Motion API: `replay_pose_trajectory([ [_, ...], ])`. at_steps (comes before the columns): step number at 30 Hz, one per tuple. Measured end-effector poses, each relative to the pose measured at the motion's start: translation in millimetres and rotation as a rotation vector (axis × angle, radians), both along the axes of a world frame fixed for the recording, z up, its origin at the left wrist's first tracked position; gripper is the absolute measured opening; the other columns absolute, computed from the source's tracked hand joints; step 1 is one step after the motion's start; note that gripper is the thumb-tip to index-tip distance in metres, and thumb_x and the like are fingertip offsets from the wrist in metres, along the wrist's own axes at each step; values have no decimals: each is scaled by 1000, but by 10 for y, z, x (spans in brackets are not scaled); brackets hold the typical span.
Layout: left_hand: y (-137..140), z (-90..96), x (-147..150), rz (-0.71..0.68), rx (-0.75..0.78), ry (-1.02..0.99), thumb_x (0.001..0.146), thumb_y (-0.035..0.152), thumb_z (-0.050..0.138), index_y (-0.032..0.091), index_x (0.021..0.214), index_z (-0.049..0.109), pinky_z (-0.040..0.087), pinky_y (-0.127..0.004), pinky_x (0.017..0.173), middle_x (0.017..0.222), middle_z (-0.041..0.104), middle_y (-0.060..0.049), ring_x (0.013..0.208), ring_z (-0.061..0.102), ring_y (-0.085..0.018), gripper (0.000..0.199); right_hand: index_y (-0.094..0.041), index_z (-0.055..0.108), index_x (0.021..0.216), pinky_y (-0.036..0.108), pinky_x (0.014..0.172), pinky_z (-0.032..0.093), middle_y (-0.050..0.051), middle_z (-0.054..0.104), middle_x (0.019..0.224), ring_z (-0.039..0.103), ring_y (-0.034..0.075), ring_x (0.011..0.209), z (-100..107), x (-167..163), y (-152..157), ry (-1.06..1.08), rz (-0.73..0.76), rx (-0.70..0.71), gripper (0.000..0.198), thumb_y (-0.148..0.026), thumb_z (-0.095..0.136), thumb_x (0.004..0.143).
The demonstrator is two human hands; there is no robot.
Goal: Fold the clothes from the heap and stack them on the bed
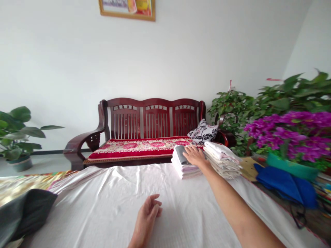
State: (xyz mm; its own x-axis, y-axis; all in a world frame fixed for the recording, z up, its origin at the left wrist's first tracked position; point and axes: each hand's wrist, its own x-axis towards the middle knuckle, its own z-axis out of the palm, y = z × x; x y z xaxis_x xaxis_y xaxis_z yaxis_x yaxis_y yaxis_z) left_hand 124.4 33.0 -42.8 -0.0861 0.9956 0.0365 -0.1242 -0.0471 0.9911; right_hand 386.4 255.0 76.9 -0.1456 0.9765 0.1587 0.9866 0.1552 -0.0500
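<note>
Right hand (194, 155): we press it flat, fingers spread, on the folded pile (184, 164).
Left hand (147, 214): loosely curled, empty, well short of that pile.

right hand (195, 155) outstretched palm-down, left hand (147, 217) loosely curled

A dark red wooden bench (152, 129) stands mid-frame against a plain white wall (181, 58), with a framed picture (127, 8) at top and potted plants (15, 137) at both edges.

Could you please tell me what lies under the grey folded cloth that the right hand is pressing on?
Under the grey folded cloth, beneath the right hand, sits a stack of pale pink folded cloths; what lies below it is hidden.
</note>
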Motion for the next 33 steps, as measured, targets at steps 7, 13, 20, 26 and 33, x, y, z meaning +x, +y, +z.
replay_pose_trajectory([
  [7, -1, -15, 45, -16, 12, 12, 76, 53, 70, 18, 106, 66, 52, -29, 73, 88, 68, -4, 75, 64, -16, 46, -23, 36, 153, 57, 118, 13, 7, 31, 162, 15, 26, 151, 98, -60, -71, -29, -23, -31, 61, -50, 25, 99],
  [13, -17, 45, 70, -41, 31, 51, 77, 52, 67, 15, 97, 66, 49, -28, 67, 80, 65, -3, 69, 62, -15, 41, -17, 41, 150, 53, 118, 21, 11, 35, 160, 24, 29, 148, 497, -103, -351, 52, -47, 155, 59, -45, 21, 101],
  [20, 24, 8, 76, -29, 47, 46, 74, 49, 65, 16, 94, 64, 48, -28, 66, 78, 65, -1, 67, 62, -15, 39, -17, 57, 136, 34, 110, 41, 10, 64, 134, 57, 20, 125, -127, -618, -1484, 372, 340, 337, 46, -30, 35, 98],
  [26, -127, -24, -7, -93, 127, 323, 77, 28, 52, 16, 95, 66, 48, -29, 72, 86, 68, -4, 77, 64, -17, 26, -15, 57, 139, 43, 115, 37, 14, 54, 147, 46, 29, 138, -977, -905, -2118, 206, 242, 86, 47, -30, 42, 97],
  [33, -634, 245, -413, -87, 123, 764, 74, 11, 49, 17, 94, 72, 47, -27, 79, 90, 72, -4, 83, 63, -17, 31, -14, 61, 134, 48, 113, 39, 15, 57, 143, 50, 32, 134, -1203, -837, -2116, 145, 273, 185, 46, -27, 45, 93],
])
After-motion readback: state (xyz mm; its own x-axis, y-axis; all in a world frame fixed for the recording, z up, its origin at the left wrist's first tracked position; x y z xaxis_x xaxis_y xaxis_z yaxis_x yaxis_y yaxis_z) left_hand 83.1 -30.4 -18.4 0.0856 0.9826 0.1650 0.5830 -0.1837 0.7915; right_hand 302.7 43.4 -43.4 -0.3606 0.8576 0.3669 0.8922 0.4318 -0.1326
